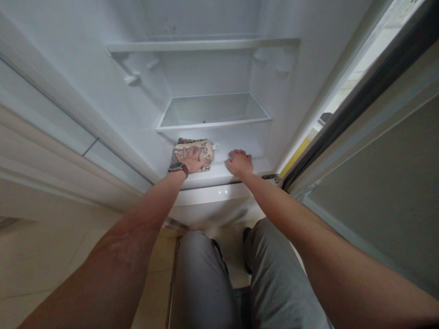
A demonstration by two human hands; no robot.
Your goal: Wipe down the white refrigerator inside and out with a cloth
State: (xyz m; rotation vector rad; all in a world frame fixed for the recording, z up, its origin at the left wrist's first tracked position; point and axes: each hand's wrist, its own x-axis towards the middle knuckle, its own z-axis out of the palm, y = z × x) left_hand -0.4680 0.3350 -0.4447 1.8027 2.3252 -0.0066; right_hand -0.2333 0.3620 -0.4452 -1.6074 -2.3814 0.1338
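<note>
Inside the open fridge (103, 73), filling the view from 10 to 1 o'clock, white walls are framing two shelves: an upper shelf (202, 45) is running across at 12 o'clock, and a clear lower shelf (212, 123) is sitting just beneath it. At 3 o'clock the fridge door (377, 173) is standing open, its dark seal slanting up toward 1 o'clock. At 8 o'clock pale floor tiles (44, 260) are showing, and at 6 o'clock the person's grey trousers (202, 283) are filling the bottom edge, knees pointing toward the fridge. Both bare forearms are reaching forward onto the fridge floor (254, 151), below the lower shelf. The left hand (192, 160), just at 11 o'clock of centre, is lying flat with fingers spread, pressing down on a patterned beige cloth (202, 147), which is lying on the fridge floor near its front edge. The right hand (239, 162), near the cloth at its 3 o'clock but apart from it, is resting knuckles-up with fingers curling onto the floor; whether it is closing on anything cannot be told. A dark wristwatch (178, 167) is sitting on the left wrist.
</note>
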